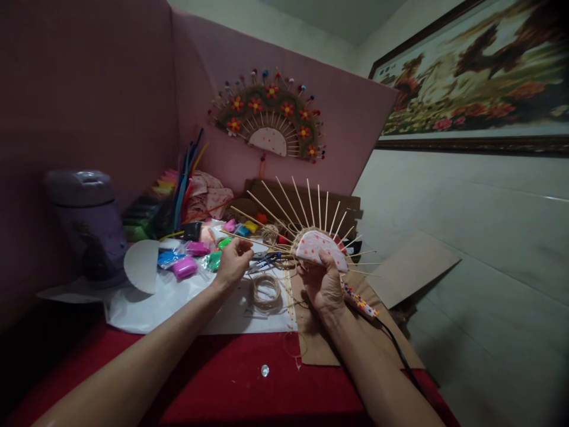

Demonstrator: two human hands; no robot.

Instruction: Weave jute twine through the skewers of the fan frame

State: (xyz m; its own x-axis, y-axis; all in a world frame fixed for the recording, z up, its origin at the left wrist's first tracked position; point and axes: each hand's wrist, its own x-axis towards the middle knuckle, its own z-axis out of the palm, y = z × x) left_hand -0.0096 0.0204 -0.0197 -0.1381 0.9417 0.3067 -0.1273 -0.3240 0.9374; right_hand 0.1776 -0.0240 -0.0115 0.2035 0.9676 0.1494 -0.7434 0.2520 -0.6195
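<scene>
Now the right grip (326, 287) clasps the stick fan (319, 239) by its dotted base (311, 249), above the cardboard (317, 344) near the worktop's (200, 379) right edge; the left grip (232, 264), nearly closed, hovers by the leftmost sticks (262, 225); can't tell if it holds anything; best brace the base, bending none.

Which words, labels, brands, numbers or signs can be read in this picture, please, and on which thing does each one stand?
No readable text.
Framed picture: small marks near its upper left corner, too small to read.
Purple bottle: a dark printed figure; no words can be made out.
Colored packets: no legible print.
Dotted half-circle in the right hand: dots, no visible lettering.
</scene>
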